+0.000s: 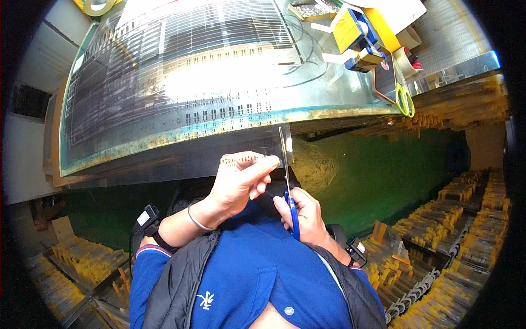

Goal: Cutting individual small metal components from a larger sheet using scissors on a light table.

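My left hand [241,183] is closed, pinching the near edge of a clear film sheet [267,138] with small black printed marks; part of the film lies over its fingers. The sheet hangs past the front edge of the glass-topped table [329,112]. In my right hand [309,219] is a pair of blue-handled scissors [294,216], the blades pointing away from me. Those blades run along the right edge of the film, just right of my left fingertips. How far apart they are is hard to tell.
Large printed film [192,41] covers much of the glass, with bright glare. At the back right are a blue-and-yellow tape dispenser [350,30], a phone-like dark slab [383,82] and green-handled scissors [405,101]. Racks of yellow-tabbed sheets [433,230] stand low on the right.
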A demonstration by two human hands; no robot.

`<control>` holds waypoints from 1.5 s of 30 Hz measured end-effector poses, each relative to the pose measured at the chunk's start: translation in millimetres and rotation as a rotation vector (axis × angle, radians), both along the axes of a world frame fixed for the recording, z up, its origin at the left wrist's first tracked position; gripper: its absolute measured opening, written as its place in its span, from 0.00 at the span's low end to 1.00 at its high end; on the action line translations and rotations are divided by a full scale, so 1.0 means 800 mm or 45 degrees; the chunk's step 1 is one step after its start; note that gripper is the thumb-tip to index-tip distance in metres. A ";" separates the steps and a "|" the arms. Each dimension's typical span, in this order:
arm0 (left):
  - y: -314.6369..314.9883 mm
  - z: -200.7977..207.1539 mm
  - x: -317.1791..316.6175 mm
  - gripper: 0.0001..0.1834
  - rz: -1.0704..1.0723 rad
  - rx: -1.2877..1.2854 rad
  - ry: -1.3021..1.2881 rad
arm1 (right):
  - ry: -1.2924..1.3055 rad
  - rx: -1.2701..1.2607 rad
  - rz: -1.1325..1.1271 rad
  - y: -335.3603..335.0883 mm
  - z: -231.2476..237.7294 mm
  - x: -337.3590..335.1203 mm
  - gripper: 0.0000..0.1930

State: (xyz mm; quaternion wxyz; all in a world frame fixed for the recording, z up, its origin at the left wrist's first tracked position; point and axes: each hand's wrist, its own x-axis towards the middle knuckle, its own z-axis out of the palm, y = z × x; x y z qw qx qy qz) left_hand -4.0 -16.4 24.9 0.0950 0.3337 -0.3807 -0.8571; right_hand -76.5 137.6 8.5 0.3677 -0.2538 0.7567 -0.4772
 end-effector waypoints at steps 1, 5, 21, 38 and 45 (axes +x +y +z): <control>0.000 -0.001 0.000 0.05 0.002 0.004 0.008 | 0.011 -0.004 0.005 0.000 0.000 -0.001 0.17; 0.003 -0.003 0.001 0.05 -0.011 0.024 0.015 | -0.020 0.040 0.000 0.000 0.005 0.000 0.17; 0.025 0.009 0.006 0.07 -0.134 0.163 0.053 | 0.058 -0.163 -0.039 -0.002 -0.009 -0.005 0.12; 0.035 0.010 0.006 0.09 -0.146 0.179 0.072 | 0.074 -0.257 0.001 -0.001 -0.033 0.001 0.06; 0.022 0.019 0.004 0.09 -0.157 0.174 0.077 | 0.070 -0.071 0.004 0.010 -0.031 0.000 0.10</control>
